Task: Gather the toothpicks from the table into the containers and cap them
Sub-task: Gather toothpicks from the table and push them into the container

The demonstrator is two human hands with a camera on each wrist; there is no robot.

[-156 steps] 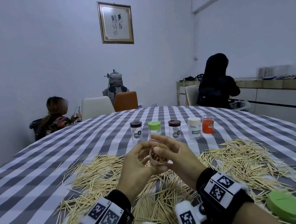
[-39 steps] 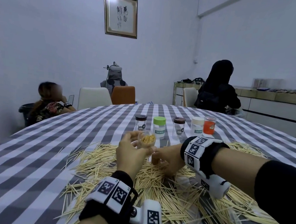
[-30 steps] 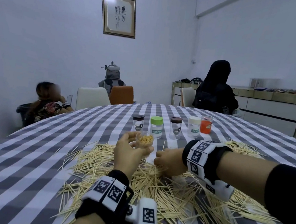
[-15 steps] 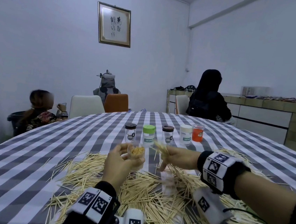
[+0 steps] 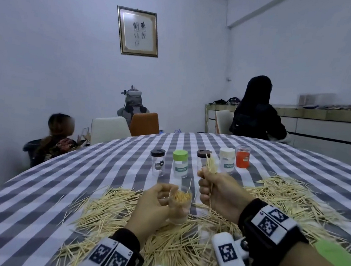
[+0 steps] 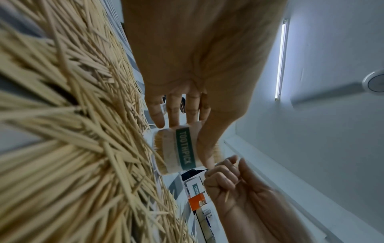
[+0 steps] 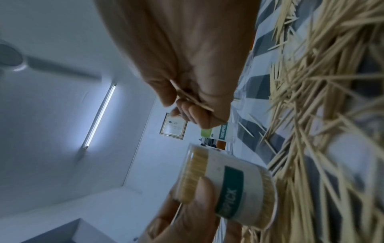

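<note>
My left hand [image 5: 152, 204] has an uncapped toothpick jar [image 5: 179, 204] in its grip, nearly full. My right hand [image 5: 218, 191] is fisted around a toothpick bunch [image 5: 210, 164] just beside it, above the table's [image 5: 56, 185] loose pile [image 5: 180, 241].

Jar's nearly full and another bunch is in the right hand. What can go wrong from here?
1. The clear open jar in the left hand already looks packed with toothpicks; the right hand may jam its bunch of wooden toothpicks on the ones inside and scatter it.
2. The bunch fans out above the grip, so stray ends may miss the rim.
3. The green lid lies behind the right forearm, where it is easily knocked.
</note>
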